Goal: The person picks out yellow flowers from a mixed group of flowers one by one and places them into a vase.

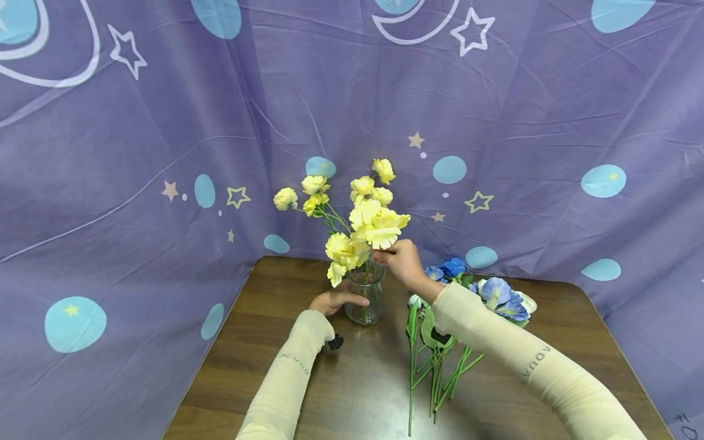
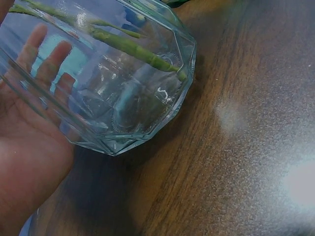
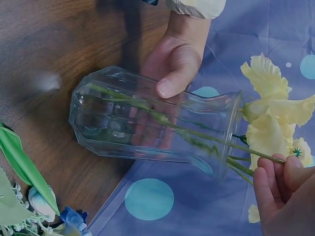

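A clear, faceted glass vase [image 1: 365,299] stands upright on the table with green stems inside it. My left hand [image 1: 335,300] holds the vase's side, thumb in front and fingers [image 2: 51,66] behind the glass. Above the rim my right hand [image 1: 404,264] pinches a thin green flower stem [image 3: 261,155] between thumb and fingers; the stem runs down into the vase. Large ruffled yellow flowers [image 1: 376,223] spread just above that hand. Smaller round yellow blooms [image 1: 315,184] rise on branching stems behind and to the left.
Blue flowers [image 1: 497,293] with green stems lie on the brown wooden table [image 1: 363,391] at the right, partly under my right sleeve [image 1: 495,330]. A green leaf [image 3: 24,160] and white buds lie among them. A purple patterned cloth [image 1: 352,91] hangs behind the table.
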Demonstrator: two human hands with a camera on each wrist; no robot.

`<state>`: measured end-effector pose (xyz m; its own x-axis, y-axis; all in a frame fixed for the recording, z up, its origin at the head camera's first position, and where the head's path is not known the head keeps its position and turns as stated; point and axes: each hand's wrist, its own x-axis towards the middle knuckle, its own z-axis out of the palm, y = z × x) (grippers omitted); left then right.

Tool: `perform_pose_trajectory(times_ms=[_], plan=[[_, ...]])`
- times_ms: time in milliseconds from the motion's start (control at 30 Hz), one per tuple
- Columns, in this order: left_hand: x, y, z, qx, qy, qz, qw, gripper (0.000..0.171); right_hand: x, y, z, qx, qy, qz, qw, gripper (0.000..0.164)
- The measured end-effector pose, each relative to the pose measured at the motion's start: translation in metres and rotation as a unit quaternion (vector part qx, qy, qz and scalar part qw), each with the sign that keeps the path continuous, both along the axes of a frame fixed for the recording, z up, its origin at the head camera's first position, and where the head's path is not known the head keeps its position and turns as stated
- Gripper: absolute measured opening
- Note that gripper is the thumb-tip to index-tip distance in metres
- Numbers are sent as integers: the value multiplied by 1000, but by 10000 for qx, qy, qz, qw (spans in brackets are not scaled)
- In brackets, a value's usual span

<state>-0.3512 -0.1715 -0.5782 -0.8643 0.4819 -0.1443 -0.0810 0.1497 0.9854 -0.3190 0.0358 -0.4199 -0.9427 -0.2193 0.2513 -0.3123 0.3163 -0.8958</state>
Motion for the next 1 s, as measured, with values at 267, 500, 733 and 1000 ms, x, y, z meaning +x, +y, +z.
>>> perform_pose_trajectory(times_ms=[267, 500, 733, 1000], plan=[[-1, 0, -2, -3, 19, -44, 10000, 94, 1, -2, -6, 412, 305, -149, 9986, 10], [0, 1, -2, 65, 77, -64, 9999, 90, 1, -2, -10, 774, 313, -290, 9961, 10], [1, 0, -3, 1, 38, -20, 10000, 89, 0, -2, -15, 718, 307, -345, 9964, 10], [3, 0, 1, -178, -62, 80, 9998, 97, -4, -2, -20, 1012, 667, -615, 9907, 9]])
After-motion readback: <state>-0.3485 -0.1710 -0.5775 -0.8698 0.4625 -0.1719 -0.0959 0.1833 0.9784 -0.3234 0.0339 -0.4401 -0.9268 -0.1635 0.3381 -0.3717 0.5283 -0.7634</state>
